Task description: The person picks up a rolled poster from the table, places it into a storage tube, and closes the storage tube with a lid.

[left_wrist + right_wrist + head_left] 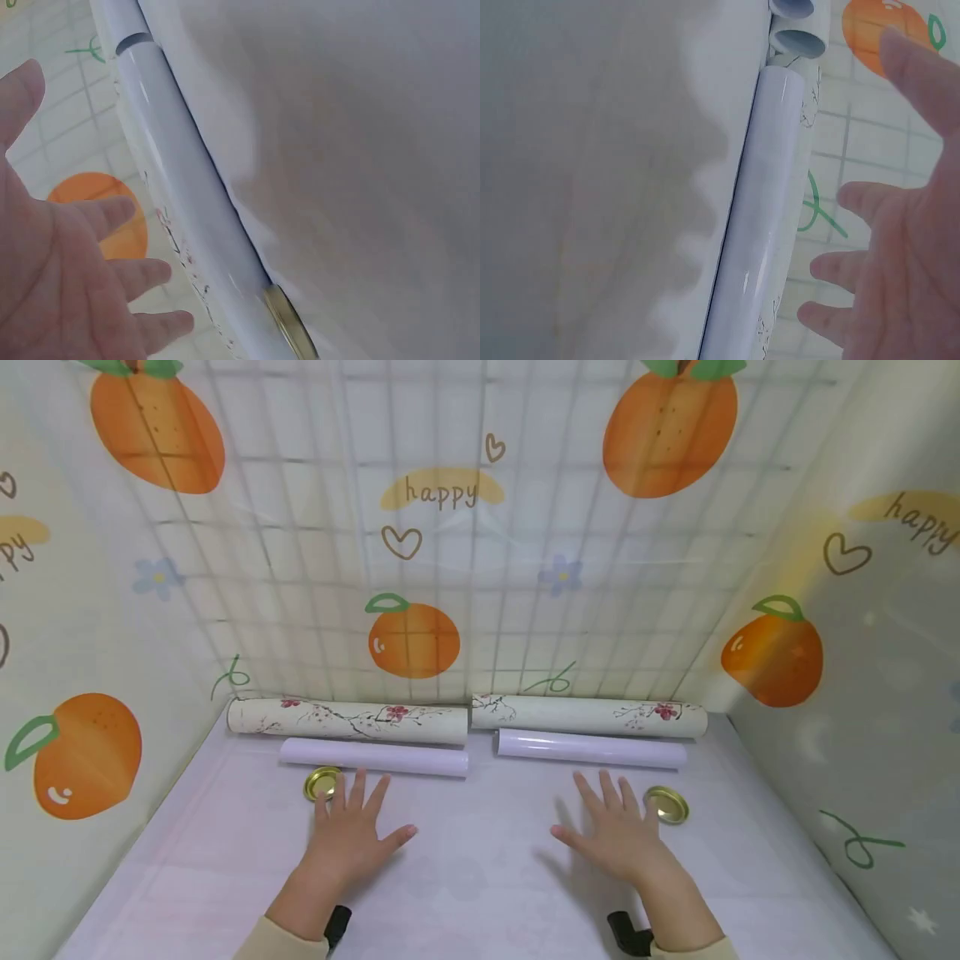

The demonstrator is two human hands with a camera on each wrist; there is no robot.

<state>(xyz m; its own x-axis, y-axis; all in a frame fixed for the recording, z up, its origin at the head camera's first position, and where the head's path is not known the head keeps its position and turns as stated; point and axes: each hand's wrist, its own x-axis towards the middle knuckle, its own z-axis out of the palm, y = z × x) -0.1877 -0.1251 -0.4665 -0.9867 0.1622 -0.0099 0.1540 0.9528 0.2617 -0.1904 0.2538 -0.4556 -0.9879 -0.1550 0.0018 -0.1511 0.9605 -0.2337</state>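
My left hand (pixel 347 839) is spread palm down over the table, fingers straight, holding nothing. Its fingers overlap a round gold lid (pixel 322 783) in the head view, and the lid's edge shows beside a glossy white roll (pixel 199 180) in the left wrist view. Likewise spread and holding nothing, my right hand (pixel 621 839) casts a shadow to its left. Just right of its little finger lies a second gold lid (pixel 671 807). Beyond the fingertips is another glossy white roll (pixel 592 749).
Behind the white rolls lie two thicker rolls, a left flowered roll (pixel 345 720) and a right flowered roll (pixel 592 717), close end to end. A wire grid behind an orange-printed sheet (pixel 450 560) closes off the back. Printed sheeting (pixel 885 727) also stands along both sides.
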